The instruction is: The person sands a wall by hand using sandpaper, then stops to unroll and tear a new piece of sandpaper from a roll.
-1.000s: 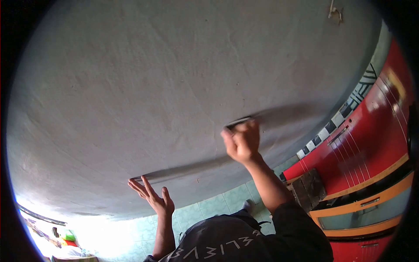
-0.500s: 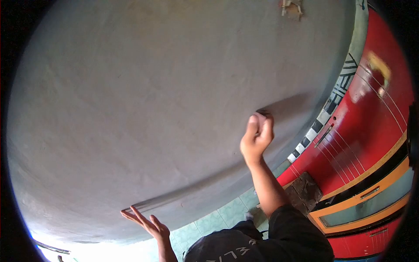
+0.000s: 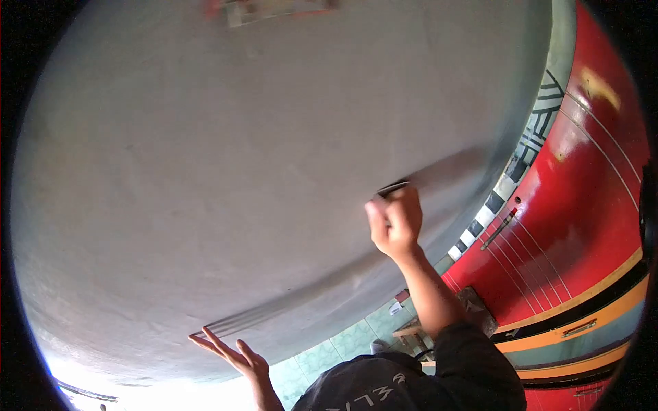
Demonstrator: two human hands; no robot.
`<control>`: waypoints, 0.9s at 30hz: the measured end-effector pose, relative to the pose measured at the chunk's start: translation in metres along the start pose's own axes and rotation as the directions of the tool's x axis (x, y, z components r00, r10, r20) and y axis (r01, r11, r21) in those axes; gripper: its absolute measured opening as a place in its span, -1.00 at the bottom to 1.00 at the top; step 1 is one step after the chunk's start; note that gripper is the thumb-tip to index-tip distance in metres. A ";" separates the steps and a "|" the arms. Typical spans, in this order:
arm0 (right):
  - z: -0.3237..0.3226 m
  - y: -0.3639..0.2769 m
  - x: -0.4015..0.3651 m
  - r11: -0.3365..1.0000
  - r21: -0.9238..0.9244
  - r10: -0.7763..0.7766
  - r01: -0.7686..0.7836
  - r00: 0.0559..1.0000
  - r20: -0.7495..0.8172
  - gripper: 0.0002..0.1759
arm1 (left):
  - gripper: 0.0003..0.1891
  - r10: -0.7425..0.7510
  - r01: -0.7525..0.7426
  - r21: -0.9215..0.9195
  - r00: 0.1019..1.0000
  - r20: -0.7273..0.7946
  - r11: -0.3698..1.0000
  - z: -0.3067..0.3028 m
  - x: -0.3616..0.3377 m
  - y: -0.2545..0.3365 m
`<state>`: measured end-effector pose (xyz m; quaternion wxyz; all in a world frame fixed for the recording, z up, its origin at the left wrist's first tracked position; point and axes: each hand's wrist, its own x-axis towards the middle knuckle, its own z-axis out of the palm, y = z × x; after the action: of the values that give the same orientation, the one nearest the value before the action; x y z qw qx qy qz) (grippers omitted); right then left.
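My right hand (image 3: 401, 222) is closed around a small, flat, dark block (image 3: 393, 187) with a thin pale edge, held against or close over the grey wall (image 3: 240, 157). Motion smears the fingers slightly, and much of the block is hidden in the grip. Lower left, my left hand (image 3: 240, 357) is open, its fingers stretched out and fingertips at the wall's surface. Long shadows fall from both hands up to the right across the wall.
Along the right stand red cabinet doors (image 3: 548, 226) with metal handles, above orange-framed panels (image 3: 582, 335). A black-and-white patterned strip (image 3: 495, 201) borders the wall. Pale green tiles (image 3: 353, 342) cover the floor beside a small wooden stool (image 3: 411, 335). A blurred pale, red-edged patch (image 3: 274, 8) shows at the top.
My right hand has moved a little left and down along the wall with the dark block. My left hand stays in nearly the same place. The view has shifted somewhat.
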<state>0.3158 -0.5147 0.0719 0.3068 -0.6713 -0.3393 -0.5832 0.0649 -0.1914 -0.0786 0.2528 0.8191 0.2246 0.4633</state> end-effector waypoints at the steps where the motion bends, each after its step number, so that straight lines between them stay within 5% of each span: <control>1: -0.009 0.015 -0.002 0.993 0.016 -0.116 0.116 0.991 0.061 -0.75 | -0.17 0.025 -0.025 0.004 1.000 -0.010 1.000 0.010 -0.003 0.012; 4: -0.032 0.092 -0.024 0.980 -0.084 0.171 -0.178 0.981 -0.091 -0.79 | -0.15 0.104 -0.103 0.037 0.994 -0.029 0.994 0.031 -0.006 0.048; 6: -0.044 0.135 -0.009 0.849 0.154 0.526 -0.506 0.782 -0.333 -0.84 | -0.14 0.127 -0.124 0.082 0.992 -0.022 0.989 0.045 -0.011 0.067; 9: -0.060 0.176 0.005 0.684 0.289 0.719 -0.669 0.553 -0.421 -0.86 | -0.14 0.190 -0.189 0.070 0.982 -0.012 0.980 0.065 -0.018 0.107; 11: -0.052 0.154 0.001 0.788 0.243 0.616 -0.566 0.714 -0.333 -0.86 | -0.13 0.231 -0.232 0.069 0.973 0.024 0.970 0.077 -0.021 0.127; 13: -0.057 0.145 0.004 0.992 0.065 0.121 -0.112 0.978 -0.172 -0.77 | -0.12 0.259 -0.264 0.055 0.962 0.086 0.963 0.082 -0.028 0.147; 14: -0.065 0.143 0.013 0.996 0.057 -0.061 0.064 0.997 -0.053 -0.72 | -0.12 0.272 -0.279 0.067 0.958 0.093 0.958 0.087 -0.030 0.147; 16: -0.076 0.171 0.005 0.999 -0.032 0.020 -0.023 0.996 -0.088 -0.72 | -0.10 0.301 -0.312 0.096 0.947 0.110 0.945 0.092 -0.032 0.145; 17: -0.075 0.192 -0.004 0.982 -0.029 0.175 -0.186 0.957 -0.230 -0.78 | -0.10 0.276 -0.287 0.094 0.954 0.115 0.953 0.091 -0.033 0.147; 18: -0.077 0.205 -0.003 0.877 0.148 0.480 -0.458 0.807 -0.343 -0.84 | -0.10 0.280 -0.293 0.112 0.953 0.115 0.950 0.091 -0.034 0.147; 20: -0.088 0.226 0.003 0.635 0.367 0.767 -0.680 0.496 -0.407 -0.87 | -0.10 0.283 -0.295 0.138 0.954 0.104 0.945 0.094 -0.035 0.146; 22: -0.077 0.205 -0.004 0.833 0.260 0.553 -0.489 0.724 -0.412 -0.89 | -0.09 0.279 -0.288 0.142 0.957 0.084 0.947 0.104 -0.035 0.145; 23: -0.074 0.196 -0.002 0.972 0.111 0.231 -0.206 0.926 -0.299 -0.88 | -0.09 0.269 -0.278 0.158 0.960 0.074 0.948 0.108 -0.034 0.149; 24: -0.083 0.184 -0.001 0.996 0.028 0.088 -0.087 0.995 -0.042 -0.85 | -0.09 0.258 -0.267 0.179 0.964 0.072 0.947 0.108 -0.035 0.151; 26: -0.091 0.197 0.004 0.999 -0.040 -0.014 0.011 0.997 -0.072 -0.87 | -0.08 0.238 -0.250 0.208 0.968 0.078 0.946 0.108 -0.034 0.153; 27: -0.089 0.215 0.001 0.980 0.015 0.195 -0.197 0.950 -0.242 -0.89 | -0.07 0.226 -0.241 0.218 0.970 0.089 0.946 0.107 -0.036 0.154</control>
<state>0.4397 -0.7115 0.0811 0.3992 -0.6269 -0.2282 -0.6290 0.1616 -0.3541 -0.0529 0.1080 0.8775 0.1694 0.4354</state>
